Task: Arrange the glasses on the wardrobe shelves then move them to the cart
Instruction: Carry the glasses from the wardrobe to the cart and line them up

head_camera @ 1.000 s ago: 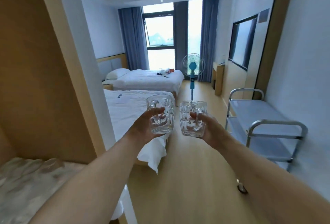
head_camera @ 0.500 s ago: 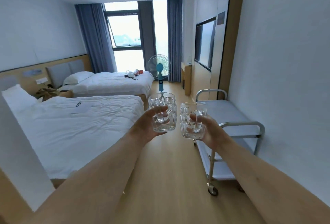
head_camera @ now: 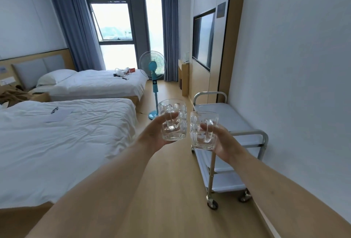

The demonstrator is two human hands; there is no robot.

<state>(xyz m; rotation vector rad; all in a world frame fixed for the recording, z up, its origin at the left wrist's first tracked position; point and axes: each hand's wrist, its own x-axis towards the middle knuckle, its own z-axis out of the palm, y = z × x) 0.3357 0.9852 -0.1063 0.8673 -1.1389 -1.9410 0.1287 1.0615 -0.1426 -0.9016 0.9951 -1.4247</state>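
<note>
Glass mugs, one held in each hand.
Left hand [head_camera: 155,135] grips left mug [head_camera: 172,120], right hand [head_camera: 224,142] grips right mug [head_camera: 203,130]; cart [head_camera: 237,122] looks closer now.

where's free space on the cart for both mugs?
The cart's top shelf is bare from the far handle rail to the near rail, wall on its right. The lower shelves look bare but partly hidden. The left hand holds one glass mug, the right hand the other glass mug, nearly touching.

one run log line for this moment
left hand grips glass mug | right hand grips second glass mug | cart ahead right, top shelf bare
</note>
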